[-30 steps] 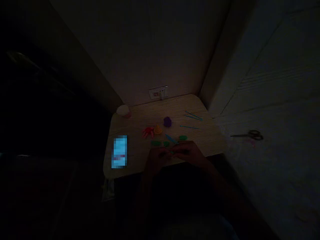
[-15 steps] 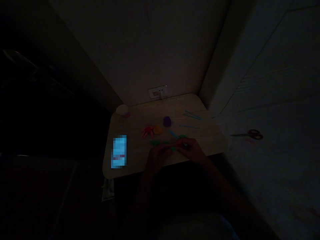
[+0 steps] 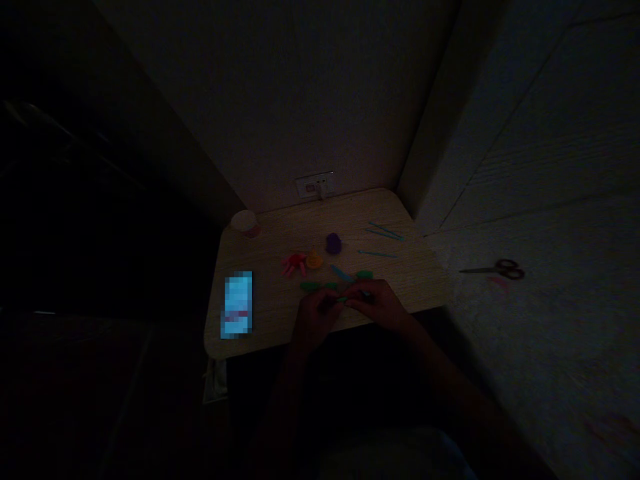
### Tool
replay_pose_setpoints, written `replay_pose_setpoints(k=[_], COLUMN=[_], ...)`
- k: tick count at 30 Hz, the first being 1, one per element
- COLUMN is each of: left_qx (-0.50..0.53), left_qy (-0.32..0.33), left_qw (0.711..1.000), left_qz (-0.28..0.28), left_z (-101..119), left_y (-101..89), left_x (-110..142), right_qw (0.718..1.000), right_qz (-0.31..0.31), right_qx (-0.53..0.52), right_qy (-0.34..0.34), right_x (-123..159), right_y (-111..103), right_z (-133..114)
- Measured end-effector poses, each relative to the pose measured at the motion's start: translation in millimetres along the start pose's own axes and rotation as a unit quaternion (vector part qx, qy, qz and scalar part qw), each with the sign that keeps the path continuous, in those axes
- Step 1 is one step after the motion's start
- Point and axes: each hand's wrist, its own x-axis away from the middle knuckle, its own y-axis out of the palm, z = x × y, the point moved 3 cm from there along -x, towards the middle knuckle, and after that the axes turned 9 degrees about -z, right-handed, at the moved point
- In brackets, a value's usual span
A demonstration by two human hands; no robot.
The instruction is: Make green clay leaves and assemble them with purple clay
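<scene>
In dim light, my left hand (image 3: 316, 315) and my right hand (image 3: 376, 303) meet over the front edge of the small table. Their fingertips pinch a small green piece (image 3: 342, 299) between them, which looks like modelling clay. Just beyond the fingers lie more green pieces: one at the left (image 3: 311, 287), a smaller one beside it (image 3: 331, 286), and one by my right hand (image 3: 365, 275). A blue knife-like tool (image 3: 341, 273) lies past my right fingertips, its near end hidden by the hand.
Farther back sit a red-pink hand-like shape (image 3: 295, 263), an orange piece (image 3: 314, 259) and a purple lump (image 3: 333, 244). Thin blue sticks (image 3: 378, 254) lie to the right. A phone (image 3: 237, 305) and a tub (image 3: 245, 223) are at left. Scissors (image 3: 500, 269) rest on the surface at right.
My fingers have shifted slightly around the green piece, staying close together. The things on the table have kept their places; the view has drifted a little.
</scene>
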Motion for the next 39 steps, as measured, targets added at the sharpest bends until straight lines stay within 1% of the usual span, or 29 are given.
replay_pose_setpoints(k=[4, 12, 17, 23, 29, 33, 36, 39], left_qx=[0.01, -0.005, -0.013, -0.023, -0.012, 0.001, 0.023, 0.025], left_qy=[0.004, 0.036, 0.035, 0.039, 0.05, 0.034, 0.023, 0.005], left_qw=[1.0, 0.999, 0.999, 0.999, 0.999, 0.999, 0.999, 1.0], left_qz=[0.001, 0.001, 0.002, 0.0, 0.006, 0.004, -0.009, -0.007], left_z=[-3.5, 0.1, -1.6, 3.4, 5.7, 4.3, 2.9, 0.8], left_y=[1.1, -1.2, 0.0, -0.9, -2.3, -3.2, -2.5, -1.2], left_x=[0.6, 2.0, 2.2, 1.7, -0.8, 0.9, 2.2, 1.2], right_qw=[1.0, 1.0, 1.0, 1.0, 1.0, 1.0, 1.0, 0.999], right_qz=[0.001, 0.004, -0.002, -0.004, -0.011, -0.007, 0.002, -0.008], right_qx=[0.001, 0.007, 0.012, 0.002, 0.0, -0.007, -0.016, -0.028], right_qy=[-0.001, 0.009, 0.017, 0.018, 0.015, 0.018, 0.024, 0.024], right_x=[-0.5, -0.9, -1.3, -0.9, 0.2, 0.1, 0.0, 0.0], right_y=[0.3, 0.1, 0.3, 0.1, 0.9, 1.0, 0.6, 0.8], right_z=[0.6, -3.6, -3.7, -3.6, -2.4, -2.5, -1.9, -1.2])
